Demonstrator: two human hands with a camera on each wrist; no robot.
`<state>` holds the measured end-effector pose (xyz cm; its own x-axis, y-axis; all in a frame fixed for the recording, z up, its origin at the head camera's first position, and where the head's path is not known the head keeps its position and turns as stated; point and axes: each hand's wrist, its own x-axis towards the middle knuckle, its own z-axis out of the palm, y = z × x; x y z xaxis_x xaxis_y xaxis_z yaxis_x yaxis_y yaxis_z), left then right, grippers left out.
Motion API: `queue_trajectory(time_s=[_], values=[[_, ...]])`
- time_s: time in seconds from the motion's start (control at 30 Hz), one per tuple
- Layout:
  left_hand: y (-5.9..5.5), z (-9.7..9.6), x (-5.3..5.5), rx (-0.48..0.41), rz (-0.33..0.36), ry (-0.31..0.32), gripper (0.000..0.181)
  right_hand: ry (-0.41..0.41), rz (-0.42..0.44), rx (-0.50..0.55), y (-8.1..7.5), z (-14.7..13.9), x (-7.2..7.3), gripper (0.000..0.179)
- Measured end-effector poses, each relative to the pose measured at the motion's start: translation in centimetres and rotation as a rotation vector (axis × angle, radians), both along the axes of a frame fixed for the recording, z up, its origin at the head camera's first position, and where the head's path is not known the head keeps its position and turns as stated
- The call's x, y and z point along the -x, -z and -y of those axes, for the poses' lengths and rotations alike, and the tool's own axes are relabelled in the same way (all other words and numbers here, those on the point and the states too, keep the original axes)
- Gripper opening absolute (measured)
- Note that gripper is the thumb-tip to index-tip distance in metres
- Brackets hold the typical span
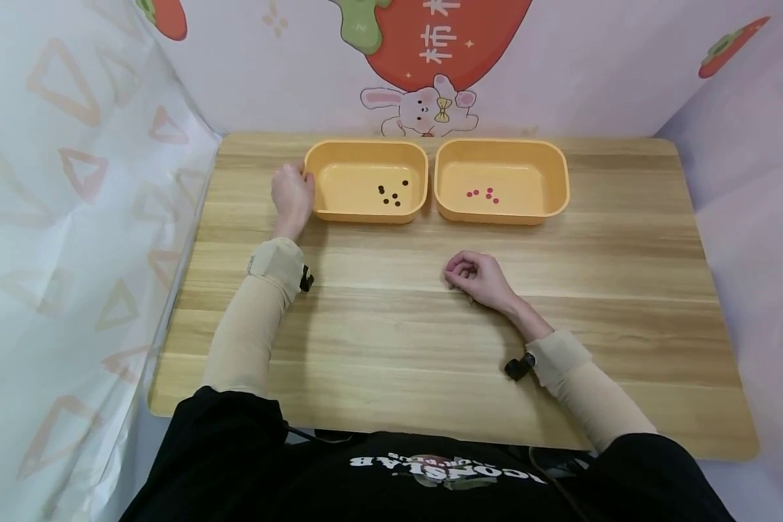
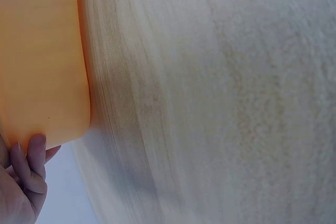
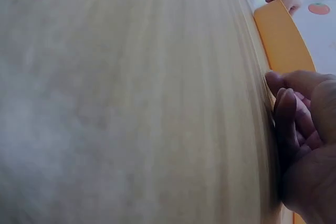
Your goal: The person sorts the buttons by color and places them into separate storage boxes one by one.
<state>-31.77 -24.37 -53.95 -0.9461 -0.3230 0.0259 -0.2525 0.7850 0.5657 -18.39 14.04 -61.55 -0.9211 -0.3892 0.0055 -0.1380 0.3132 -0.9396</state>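
Note:
My left hand grips the left end of a yellow-orange plastic bin. In the left wrist view its curled fingers touch the bin's end wall. Several small black round pieces lie on that bin's floor, toward the right. Beside it stands a matching second bin, with several small pink-red round pieces inside. My right hand rests on the table in front of the second bin, fingers loosely curled. Nothing shows between those fingers in the right wrist view.
Both bins stand near the back edge of a light wooden table, a narrow gap between them. Behind them rises a printed backdrop with a rabbit and fruit pictures. White patterned sheeting hangs along the left side.

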Motion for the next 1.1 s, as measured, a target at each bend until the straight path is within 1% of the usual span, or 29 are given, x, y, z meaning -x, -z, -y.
queue_trajectory(time_s=[0.1, 0.27, 0.47, 0.7, 0.8, 0.93, 1.1], values=[[-0.1, 0.0, -0.3, 0.002, 0.0, -0.001, 0.036, 0.015, 0.029, 0.032, 0.2, 0.1, -0.1, 0.01], [-0.3, -0.1, -0.2, 0.0, 0.0, -0.003, 0.036, 0.038, 0.042, 0.084, 0.0, 0.3, -0.1, 0.012], [-0.4, -0.1, -0.4, -0.004, 0.008, -0.001, 0.036, 0.042, 0.055, 0.079, -0.2, 0.3, -0.2, 0.014], [-0.4, 0.0, -0.6, -0.016, 0.019, -0.002, 0.037, 0.031, 0.129, 0.073, -0.4, 0.2, -0.4, 0.019], [-0.3, 0.1, -0.6, -0.01, 0.005, -0.009, 0.036, 0.032, 0.134, 0.103, -0.5, 0.3, -0.4, 0.021], [-0.2, 0.2, -0.6, 0.007, -0.025, -0.011, 0.033, 0.064, 0.121, 0.167, -0.7, -0.1, -0.7, 0.021], [-0.2, 0.1, -0.6, 0.003, -0.015, -0.007, 0.036, 0.105, 0.11, 0.211, -0.8, -1.8, -1.2, 0.023]])
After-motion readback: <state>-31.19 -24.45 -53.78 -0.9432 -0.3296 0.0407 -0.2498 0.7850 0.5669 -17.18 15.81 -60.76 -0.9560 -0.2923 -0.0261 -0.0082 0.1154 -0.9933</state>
